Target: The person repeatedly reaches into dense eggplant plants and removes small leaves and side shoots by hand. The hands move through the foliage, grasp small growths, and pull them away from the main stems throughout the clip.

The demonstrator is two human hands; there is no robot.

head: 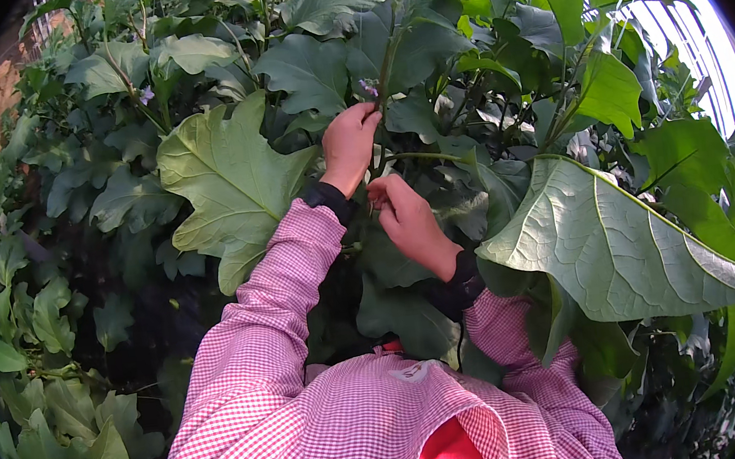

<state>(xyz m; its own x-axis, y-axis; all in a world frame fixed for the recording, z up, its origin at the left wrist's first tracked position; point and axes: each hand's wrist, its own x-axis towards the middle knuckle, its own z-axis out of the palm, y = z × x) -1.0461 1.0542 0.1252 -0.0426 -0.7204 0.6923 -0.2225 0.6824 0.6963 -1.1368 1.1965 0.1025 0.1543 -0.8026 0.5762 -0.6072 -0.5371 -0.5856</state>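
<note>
Before me stands an eggplant plant with an upright stem (388,57) and a small purple flower (369,86). My left hand (351,141) reaches up to this stem just below the flower, its thumb and fingertips pinched on it. Lower and to the right, my right hand (411,224) is beside the lower part of the plant with fingers curled. Something thin shows at its fingertips, too small to make out. A broad pale-green leaf (233,183) spreads left of my left wrist. Right of my right hand, a large leaf (614,242) hangs with its veined underside showing.
Dense eggplant foliage (302,70) surrounds both arms. Another purple flower (146,95) is on a stem at the upper left. Greenhouse framing (685,30) curves along the upper right. A lower row of leaves (73,453) lies at the left, past a dark gap.
</note>
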